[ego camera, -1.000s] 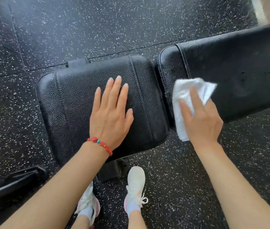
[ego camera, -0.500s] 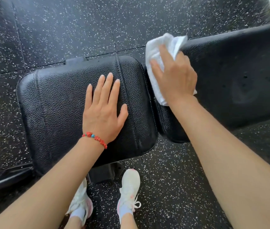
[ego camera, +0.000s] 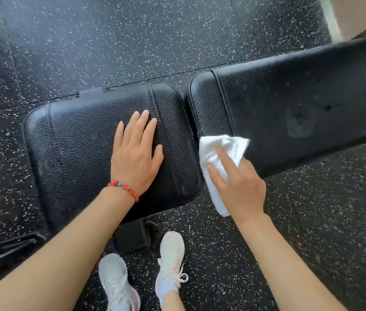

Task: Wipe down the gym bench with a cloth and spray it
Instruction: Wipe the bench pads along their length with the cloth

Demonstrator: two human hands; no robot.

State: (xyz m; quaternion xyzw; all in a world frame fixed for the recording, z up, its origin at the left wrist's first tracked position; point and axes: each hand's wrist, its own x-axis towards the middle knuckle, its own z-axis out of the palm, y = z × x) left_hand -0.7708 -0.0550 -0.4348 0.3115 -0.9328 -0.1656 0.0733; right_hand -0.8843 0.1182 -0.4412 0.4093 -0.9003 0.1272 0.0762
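Note:
The black gym bench has a seat pad (ego camera: 76,140) on the left and a long back pad (ego camera: 301,104) on the right, with a narrow gap between them. My left hand (ego camera: 136,153) lies flat on the seat pad, fingers straight, with a red bead bracelet on the wrist. My right hand (ego camera: 238,185) grips a folded white cloth (ego camera: 213,151) and presses it against the near left corner of the back pad, beside the gap. Part of the cloth hangs below the pad's edge under my palm. No spray bottle is in view.
Black speckled rubber flooring (ego camera: 132,41) surrounds the bench. The bench's metal frame foot (ego camera: 132,236) sits under the seat pad, just ahead of my white sneakers (ego camera: 171,254). A black bar (ego camera: 2,259) lies low at the left. A pale wall base (ego camera: 334,16) shows at the top right.
My right hand has dragged the cloth from the far edge of the back pad's end toward me, to its near corner. My left hand has stayed flat on the seat pad.

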